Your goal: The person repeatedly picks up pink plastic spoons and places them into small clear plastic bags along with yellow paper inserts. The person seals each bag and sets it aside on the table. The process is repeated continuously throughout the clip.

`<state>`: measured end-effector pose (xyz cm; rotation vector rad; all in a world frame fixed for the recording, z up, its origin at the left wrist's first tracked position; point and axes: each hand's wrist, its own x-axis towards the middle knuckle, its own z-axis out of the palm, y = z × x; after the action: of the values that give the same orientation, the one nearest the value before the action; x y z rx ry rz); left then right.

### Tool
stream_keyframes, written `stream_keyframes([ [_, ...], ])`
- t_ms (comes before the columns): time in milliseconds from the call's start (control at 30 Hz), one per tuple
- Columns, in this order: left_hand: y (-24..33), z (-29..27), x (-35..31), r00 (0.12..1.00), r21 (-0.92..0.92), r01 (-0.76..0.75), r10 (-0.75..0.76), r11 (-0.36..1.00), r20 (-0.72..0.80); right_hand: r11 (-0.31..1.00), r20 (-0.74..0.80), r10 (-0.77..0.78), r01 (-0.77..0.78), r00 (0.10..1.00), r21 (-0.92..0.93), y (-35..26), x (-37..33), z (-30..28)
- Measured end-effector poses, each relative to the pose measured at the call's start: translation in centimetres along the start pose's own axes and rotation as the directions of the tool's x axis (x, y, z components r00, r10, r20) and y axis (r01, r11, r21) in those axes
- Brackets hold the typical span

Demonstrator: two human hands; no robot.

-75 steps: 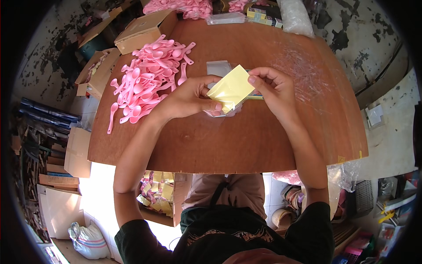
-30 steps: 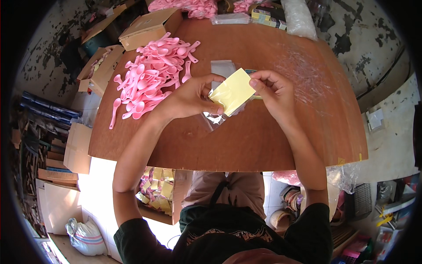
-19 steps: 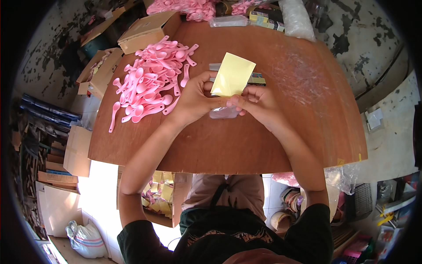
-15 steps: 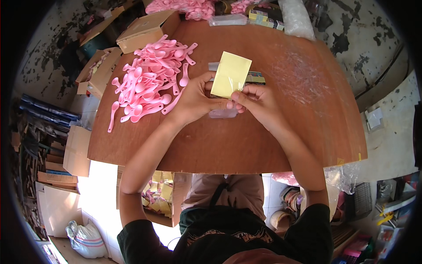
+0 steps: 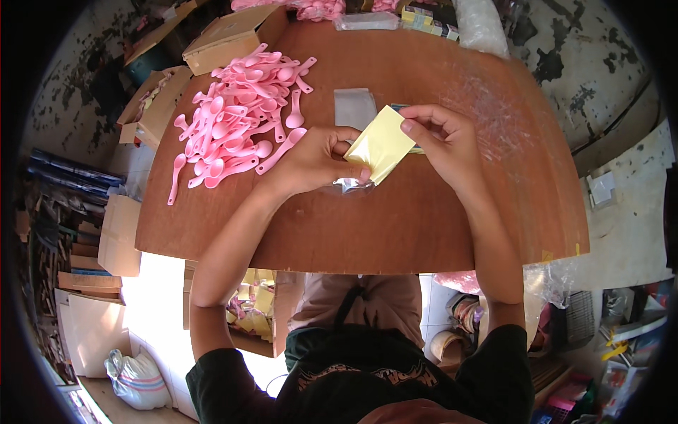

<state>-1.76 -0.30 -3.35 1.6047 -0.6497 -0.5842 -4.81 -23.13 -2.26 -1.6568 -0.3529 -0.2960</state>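
Card (image 5: 381, 143), yellow and rectangular, sits tilted between both sets of fingers, above the counter (image 5: 367, 233). Left fingers (image 5: 353, 172) grasp its near-left edge, thumb uppermost; right fingers (image 5: 417, 131) pinch its far-right edge. Clear film (image 5: 353, 186) protrudes just below the left thumb. Translucent sleeves (image 5: 354, 108) lie beyond the left fingers. Pink spoons (image 5: 220, 131) are piled farther left of these fingers; clear plastic pieces (image 5: 487, 120) lie right of the right fingers.
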Motion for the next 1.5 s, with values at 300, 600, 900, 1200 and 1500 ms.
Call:
stream_keyframes([
  [300,-0.3,-0.9,-0.1,0.999,-0.02,0.001,0.0,1.0,0.033,0.993,-0.133,-0.105,0.096,0.985,-0.069,0.5,-0.6,1.4],
  [600,-0.8,-1.3,-0.3,0.997,-0.004,-0.058,0.058,0.998,0.055,0.991,-0.126,-0.133,0.129,0.983,-0.036,1.0,-0.8,1.6],
  [900,-0.7,-1.5,-0.4,0.993,-0.143,-0.004,0.02,0.99,0.117,0.987,-0.165,-0.153,0.141,0.974,-0.081,1.1,-0.9,2.0],
  [1200,-0.5,-1.7,-0.8,0.988,-0.087,-0.051,0.063,0.995,0.138,0.994,-0.086,-0.095,0.09,0.992,-0.065,1.0,-0.7,1.4],
  [1500,-0.9,-1.7,-0.5,0.992,-0.017,-0.049,0.051,0.999,0.119,0.991,-0.004,0.108,-0.108,0.994,-0.081,1.2,-0.9,1.6],
])
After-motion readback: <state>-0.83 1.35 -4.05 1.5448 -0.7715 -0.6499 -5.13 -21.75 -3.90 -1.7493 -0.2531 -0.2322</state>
